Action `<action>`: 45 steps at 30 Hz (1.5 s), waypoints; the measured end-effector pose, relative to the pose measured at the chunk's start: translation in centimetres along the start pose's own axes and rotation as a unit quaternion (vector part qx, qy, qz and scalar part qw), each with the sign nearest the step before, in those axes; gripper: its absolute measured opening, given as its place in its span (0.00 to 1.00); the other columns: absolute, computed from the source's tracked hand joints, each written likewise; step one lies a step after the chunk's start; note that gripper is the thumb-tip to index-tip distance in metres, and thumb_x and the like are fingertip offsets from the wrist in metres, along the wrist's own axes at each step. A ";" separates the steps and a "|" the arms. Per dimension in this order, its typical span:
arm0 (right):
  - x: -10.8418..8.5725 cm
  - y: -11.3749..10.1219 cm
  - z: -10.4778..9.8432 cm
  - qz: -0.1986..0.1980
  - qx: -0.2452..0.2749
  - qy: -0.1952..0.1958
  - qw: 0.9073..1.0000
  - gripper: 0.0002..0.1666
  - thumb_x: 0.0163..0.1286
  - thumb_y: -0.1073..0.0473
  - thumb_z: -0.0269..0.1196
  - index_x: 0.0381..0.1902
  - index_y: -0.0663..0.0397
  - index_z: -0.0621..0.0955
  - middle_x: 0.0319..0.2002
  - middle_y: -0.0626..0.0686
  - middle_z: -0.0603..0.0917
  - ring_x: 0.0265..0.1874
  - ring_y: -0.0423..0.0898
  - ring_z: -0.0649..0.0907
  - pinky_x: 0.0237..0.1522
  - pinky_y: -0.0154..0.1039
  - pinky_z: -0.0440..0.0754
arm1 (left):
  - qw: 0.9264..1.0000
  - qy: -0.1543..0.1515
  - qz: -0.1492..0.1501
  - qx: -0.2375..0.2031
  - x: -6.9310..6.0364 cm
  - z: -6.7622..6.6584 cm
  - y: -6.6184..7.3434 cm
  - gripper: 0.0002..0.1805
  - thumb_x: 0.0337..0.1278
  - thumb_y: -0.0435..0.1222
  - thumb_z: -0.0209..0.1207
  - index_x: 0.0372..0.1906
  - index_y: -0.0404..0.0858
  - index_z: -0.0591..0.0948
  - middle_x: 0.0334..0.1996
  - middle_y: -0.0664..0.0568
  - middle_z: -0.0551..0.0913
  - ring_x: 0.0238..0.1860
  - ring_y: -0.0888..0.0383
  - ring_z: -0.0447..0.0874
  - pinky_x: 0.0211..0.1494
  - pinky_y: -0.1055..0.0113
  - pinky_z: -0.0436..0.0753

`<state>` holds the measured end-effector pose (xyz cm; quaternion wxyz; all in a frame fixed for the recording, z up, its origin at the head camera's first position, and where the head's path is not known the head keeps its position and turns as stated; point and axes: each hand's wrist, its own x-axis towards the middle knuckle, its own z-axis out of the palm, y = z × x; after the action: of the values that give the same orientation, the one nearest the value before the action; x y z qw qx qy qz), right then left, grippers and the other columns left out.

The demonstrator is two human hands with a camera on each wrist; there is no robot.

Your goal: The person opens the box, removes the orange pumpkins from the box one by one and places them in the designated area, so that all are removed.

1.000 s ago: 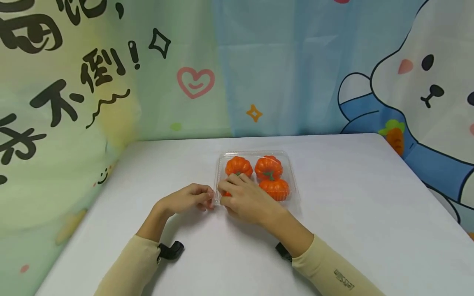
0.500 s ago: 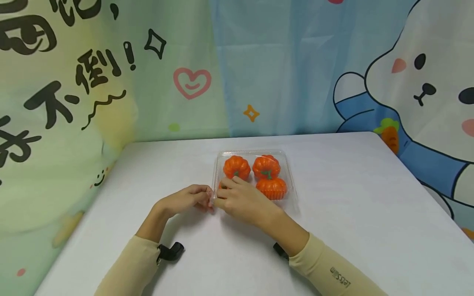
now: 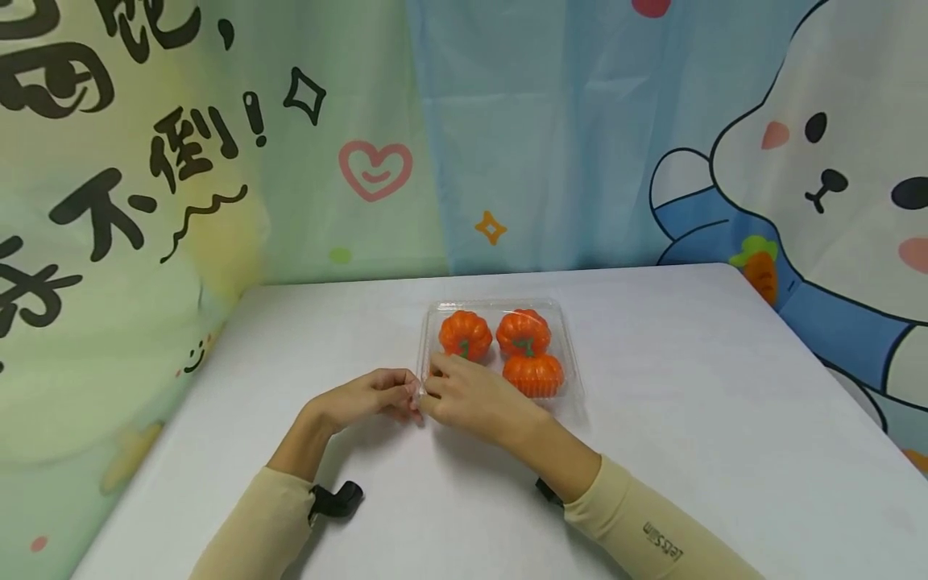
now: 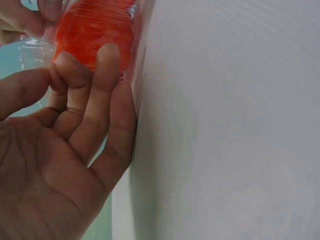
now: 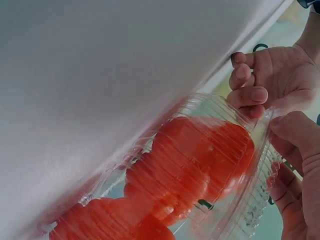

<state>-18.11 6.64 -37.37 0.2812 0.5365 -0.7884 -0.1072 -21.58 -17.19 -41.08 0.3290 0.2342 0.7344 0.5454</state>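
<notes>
A clear plastic clamshell box (image 3: 570,346) lies on the white table with orange-red pumpkins inside. In the head view one pumpkin (image 3: 465,333) sits at the back left, another (image 3: 524,331) at the back right and a third (image 3: 533,375) at the front right. My left hand (image 3: 371,396) pinches the box's near left corner between thumb and index finger, its other fingers against the side wall. Beside it my right hand (image 3: 474,399) pinches the rim (image 5: 265,130) near the same corner. It covers the front left of the box, where the wrist views show a pumpkin (image 4: 95,30) through the plastic.
The white table (image 3: 696,403) extends around the box on all sides. Behind it hangs a printed curtain (image 3: 551,145) with a cartoon bear. Black camera mounts (image 3: 339,499) sit on the wrists, below the sleeve cuffs.
My right hand has shifted slightly left along the box toward its near left corner, closer to my left hand. My left hand stays at that corner. The head view has shifted a little.
</notes>
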 end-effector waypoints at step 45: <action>-0.3 -0.5 1.8 -0.002 -0.100 0.031 0.994 0.10 0.73 0.59 0.64 0.31 0.55 0.82 0.25 0.49 0.79 0.34 0.47 0.75 0.44 0.35 0.73 | 0.989 0.131 0.013 0.064 0.9 1.7 0.4 0.06 0.70 0.30 0.51 0.39 0.34 0.78 0.34 0.47 0.83 0.37 0.54 0.77 0.33 0.71 0.71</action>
<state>-18.67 6.44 -39.17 0.3576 0.5099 -0.7638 -0.1697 -20.94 -15.37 -41.20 0.2070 0.1912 0.8017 0.5272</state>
